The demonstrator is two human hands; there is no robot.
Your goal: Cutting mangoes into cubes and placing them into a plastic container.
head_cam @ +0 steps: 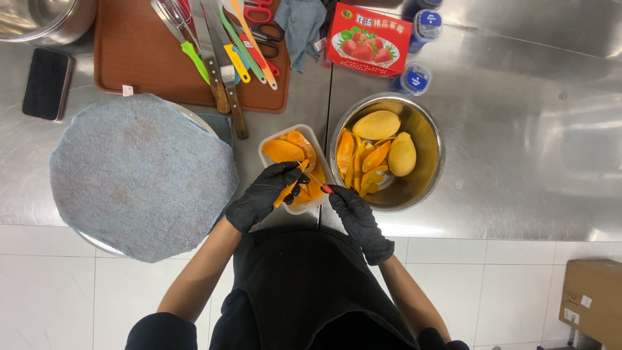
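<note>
Mango flesh looks soft, wet and slippery, so the orange mango slice (289, 189) likely needs a light pinch along its firmer skin edge. Black-gloved left hand (262, 194) closes its fingers on it above the clear plastic tub (267, 144) on the steel counter (518, 142). Black-gloved right hand (355, 214) grips a small red-handled knife (319, 182) touching the slice.
</note>
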